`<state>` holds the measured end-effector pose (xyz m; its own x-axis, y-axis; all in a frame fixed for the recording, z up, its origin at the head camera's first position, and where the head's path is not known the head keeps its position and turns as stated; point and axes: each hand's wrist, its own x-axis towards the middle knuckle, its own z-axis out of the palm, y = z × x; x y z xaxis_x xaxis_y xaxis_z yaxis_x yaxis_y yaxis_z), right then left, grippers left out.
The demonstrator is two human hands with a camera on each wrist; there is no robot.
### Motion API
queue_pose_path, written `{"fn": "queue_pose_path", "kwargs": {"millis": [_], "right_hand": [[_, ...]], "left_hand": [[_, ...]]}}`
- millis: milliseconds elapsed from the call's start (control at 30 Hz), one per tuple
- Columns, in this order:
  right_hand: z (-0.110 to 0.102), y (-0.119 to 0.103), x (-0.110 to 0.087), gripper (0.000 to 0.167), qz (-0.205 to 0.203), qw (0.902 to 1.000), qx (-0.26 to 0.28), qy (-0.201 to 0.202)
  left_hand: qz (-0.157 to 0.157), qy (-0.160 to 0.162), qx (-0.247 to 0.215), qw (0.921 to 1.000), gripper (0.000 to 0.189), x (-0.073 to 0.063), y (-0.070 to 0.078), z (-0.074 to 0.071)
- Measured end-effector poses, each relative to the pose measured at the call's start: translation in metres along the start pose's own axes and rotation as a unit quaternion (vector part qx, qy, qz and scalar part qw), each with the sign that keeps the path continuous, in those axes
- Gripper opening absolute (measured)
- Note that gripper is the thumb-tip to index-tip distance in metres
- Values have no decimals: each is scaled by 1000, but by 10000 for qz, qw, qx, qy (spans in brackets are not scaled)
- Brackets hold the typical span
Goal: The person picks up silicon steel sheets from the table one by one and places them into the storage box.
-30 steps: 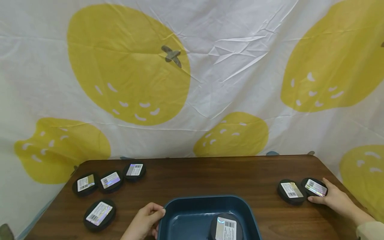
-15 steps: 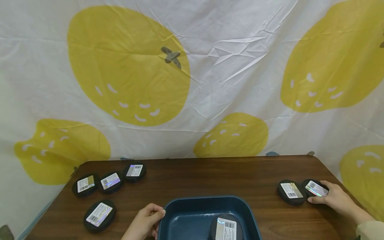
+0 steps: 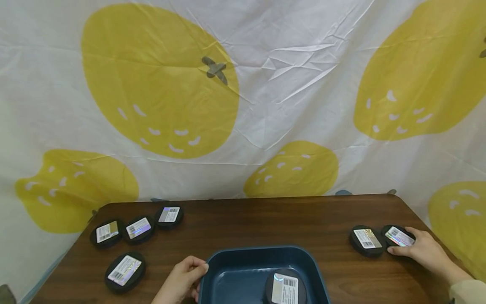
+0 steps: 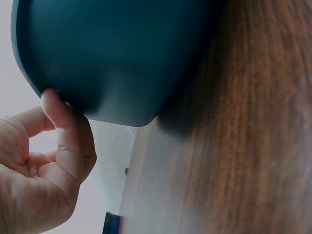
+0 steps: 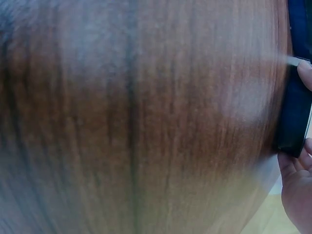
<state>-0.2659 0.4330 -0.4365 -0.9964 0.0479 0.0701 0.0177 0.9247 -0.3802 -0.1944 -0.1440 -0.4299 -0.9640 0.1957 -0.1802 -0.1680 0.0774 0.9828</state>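
Note:
In the head view my left hand (image 3: pixel 183 278) pinches the left rim of a dark blue tray (image 3: pixel 262 250) between thumb and fingers. The left wrist view shows the thumb on the outer side of the tray wall (image 4: pixel 107 63). A thick black disc (image 3: pixel 285 287) with a white barcode label lies inside the tray. At the far right, my right hand (image 3: pixel 427 252) grips another labelled black disc (image 3: pixel 399 236), thumb on its near side and fingers on the far side. In the right wrist view this disc (image 5: pixel 295 114) sits at the right edge, close over the tabletop.
Touching the gripped disc on its left is a similar black disc (image 3: pixel 366 240). On the table's left side, three discs stand in a row at the back, including a middle one (image 3: pixel 139 230), with one disc (image 3: pixel 125 272) nearer. A lemon-print cloth (image 3: pixel 163 84) hangs behind the wooden table (image 3: pixel 262 221).
My right fingers have shifted slightly inward over the far side of the disc, which has stayed nearly in place. The left hand still holds the tray rim. The head view has shifted a little.

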Motion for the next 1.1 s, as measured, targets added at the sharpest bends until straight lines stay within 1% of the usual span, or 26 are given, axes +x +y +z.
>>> {"fn": "queue_pose_path", "kwargs": {"millis": [433,833,1100], "right_hand": [[-3,2,-3,94,-133,9995,57,263],[-8,-1,-6,94,-67,9999,104,100],[-9,-4,-9,89,-256,9996,69,138]], "left_hand": [[-10,-62,-39,10000,24,0,1,0],[-5,-36,-4,10000,24,-1,3,1],[-37,-75,-24,10000,24,1,-1,0]]}}
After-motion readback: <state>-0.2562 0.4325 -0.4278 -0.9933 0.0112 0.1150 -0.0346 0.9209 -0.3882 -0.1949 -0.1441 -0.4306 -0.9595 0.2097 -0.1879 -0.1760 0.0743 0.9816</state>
